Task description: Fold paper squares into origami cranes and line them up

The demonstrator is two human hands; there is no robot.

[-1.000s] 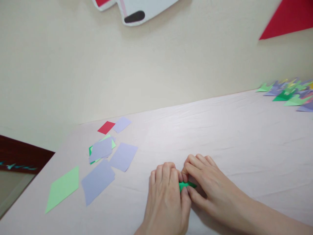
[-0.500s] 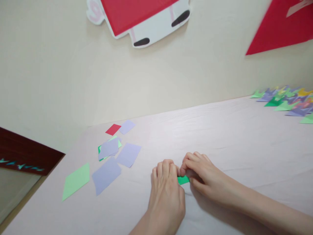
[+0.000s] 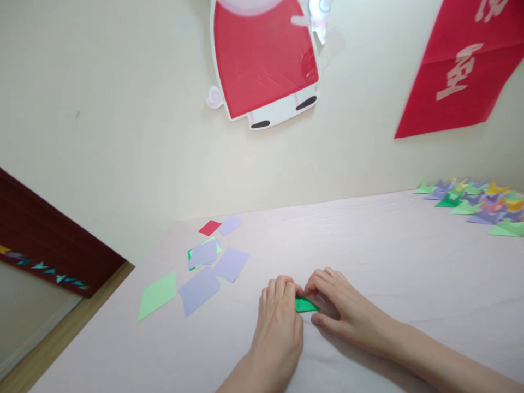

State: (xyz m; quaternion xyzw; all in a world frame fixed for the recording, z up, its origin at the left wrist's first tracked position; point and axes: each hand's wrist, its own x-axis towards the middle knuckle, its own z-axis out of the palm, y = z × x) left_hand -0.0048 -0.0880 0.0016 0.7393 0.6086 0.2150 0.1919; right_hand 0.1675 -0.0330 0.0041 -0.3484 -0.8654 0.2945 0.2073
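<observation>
A small folded piece of dark green paper (image 3: 305,305) lies on the pale pink cloth-covered surface (image 3: 368,245). My left hand (image 3: 279,316) has its fingers curled down on the paper's left end. My right hand (image 3: 338,305) is curled over its right end, fingertips pinching the top edge. Both hands touch each other above the paper, and most of it is hidden under them.
Loose flat sheets lie to the left: lavender ones (image 3: 199,289), a light green one (image 3: 158,295) and a red one (image 3: 209,227). Several folded paper pieces (image 3: 475,204) in mixed colours sit at the far right. A cream wall (image 3: 123,120) with red decorations stands behind.
The view has tilted upward, showing more of the wall. My hands stay together on the green paper, which now shows a flatter triangular shape between them.
</observation>
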